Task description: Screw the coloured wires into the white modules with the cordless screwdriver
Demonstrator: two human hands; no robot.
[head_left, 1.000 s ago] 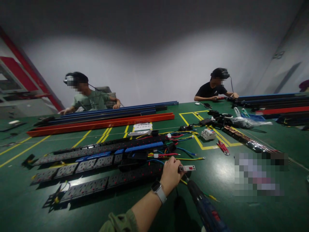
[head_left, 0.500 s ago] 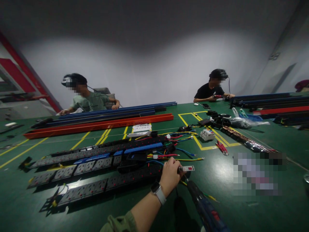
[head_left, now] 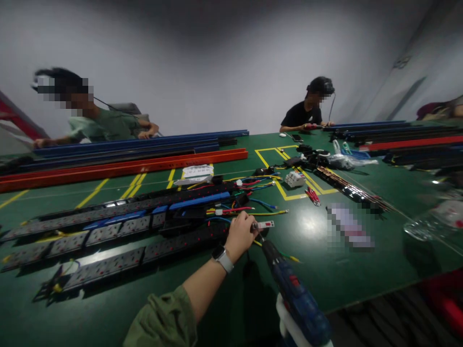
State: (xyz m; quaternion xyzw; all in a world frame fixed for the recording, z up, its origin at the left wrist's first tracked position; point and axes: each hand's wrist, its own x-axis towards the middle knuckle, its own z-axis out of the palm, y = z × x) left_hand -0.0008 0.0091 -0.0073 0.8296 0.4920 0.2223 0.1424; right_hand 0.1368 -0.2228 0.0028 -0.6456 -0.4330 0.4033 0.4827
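My left hand (head_left: 240, 234), with a watch on its wrist, is closed around a small white circuit breaker (head_left: 265, 224) with a red mark, at the right end of the nearest power strip (head_left: 108, 265). A blue cordless screwdriver (head_left: 294, 289) is in my right hand (head_left: 285, 322), which wears a white glove and is partly hidden behind the tool. The thin bit reaches the breaker's near side; whether it sits in a screw I cannot tell. Wires with yellow-green insulation (head_left: 293, 259) stick out beside the bit. Two more power strips lie behind the nearest one.
On the green table (head_left: 318, 270) lie an orange metal channel (head_left: 144, 164), blue rails (head_left: 152, 141), white breakers (head_left: 294, 179), red-handled pliers or leads (head_left: 313, 196) and a bundle of copper-coloured strips (head_left: 350, 188). Two co-workers (head_left: 108, 125) sit across the table.
My view has shifted, so the table's contents appear further left and higher. More of the screwdriver and my gloved right hand now shows. Both hands keep their hold, the bit still at the breaker.
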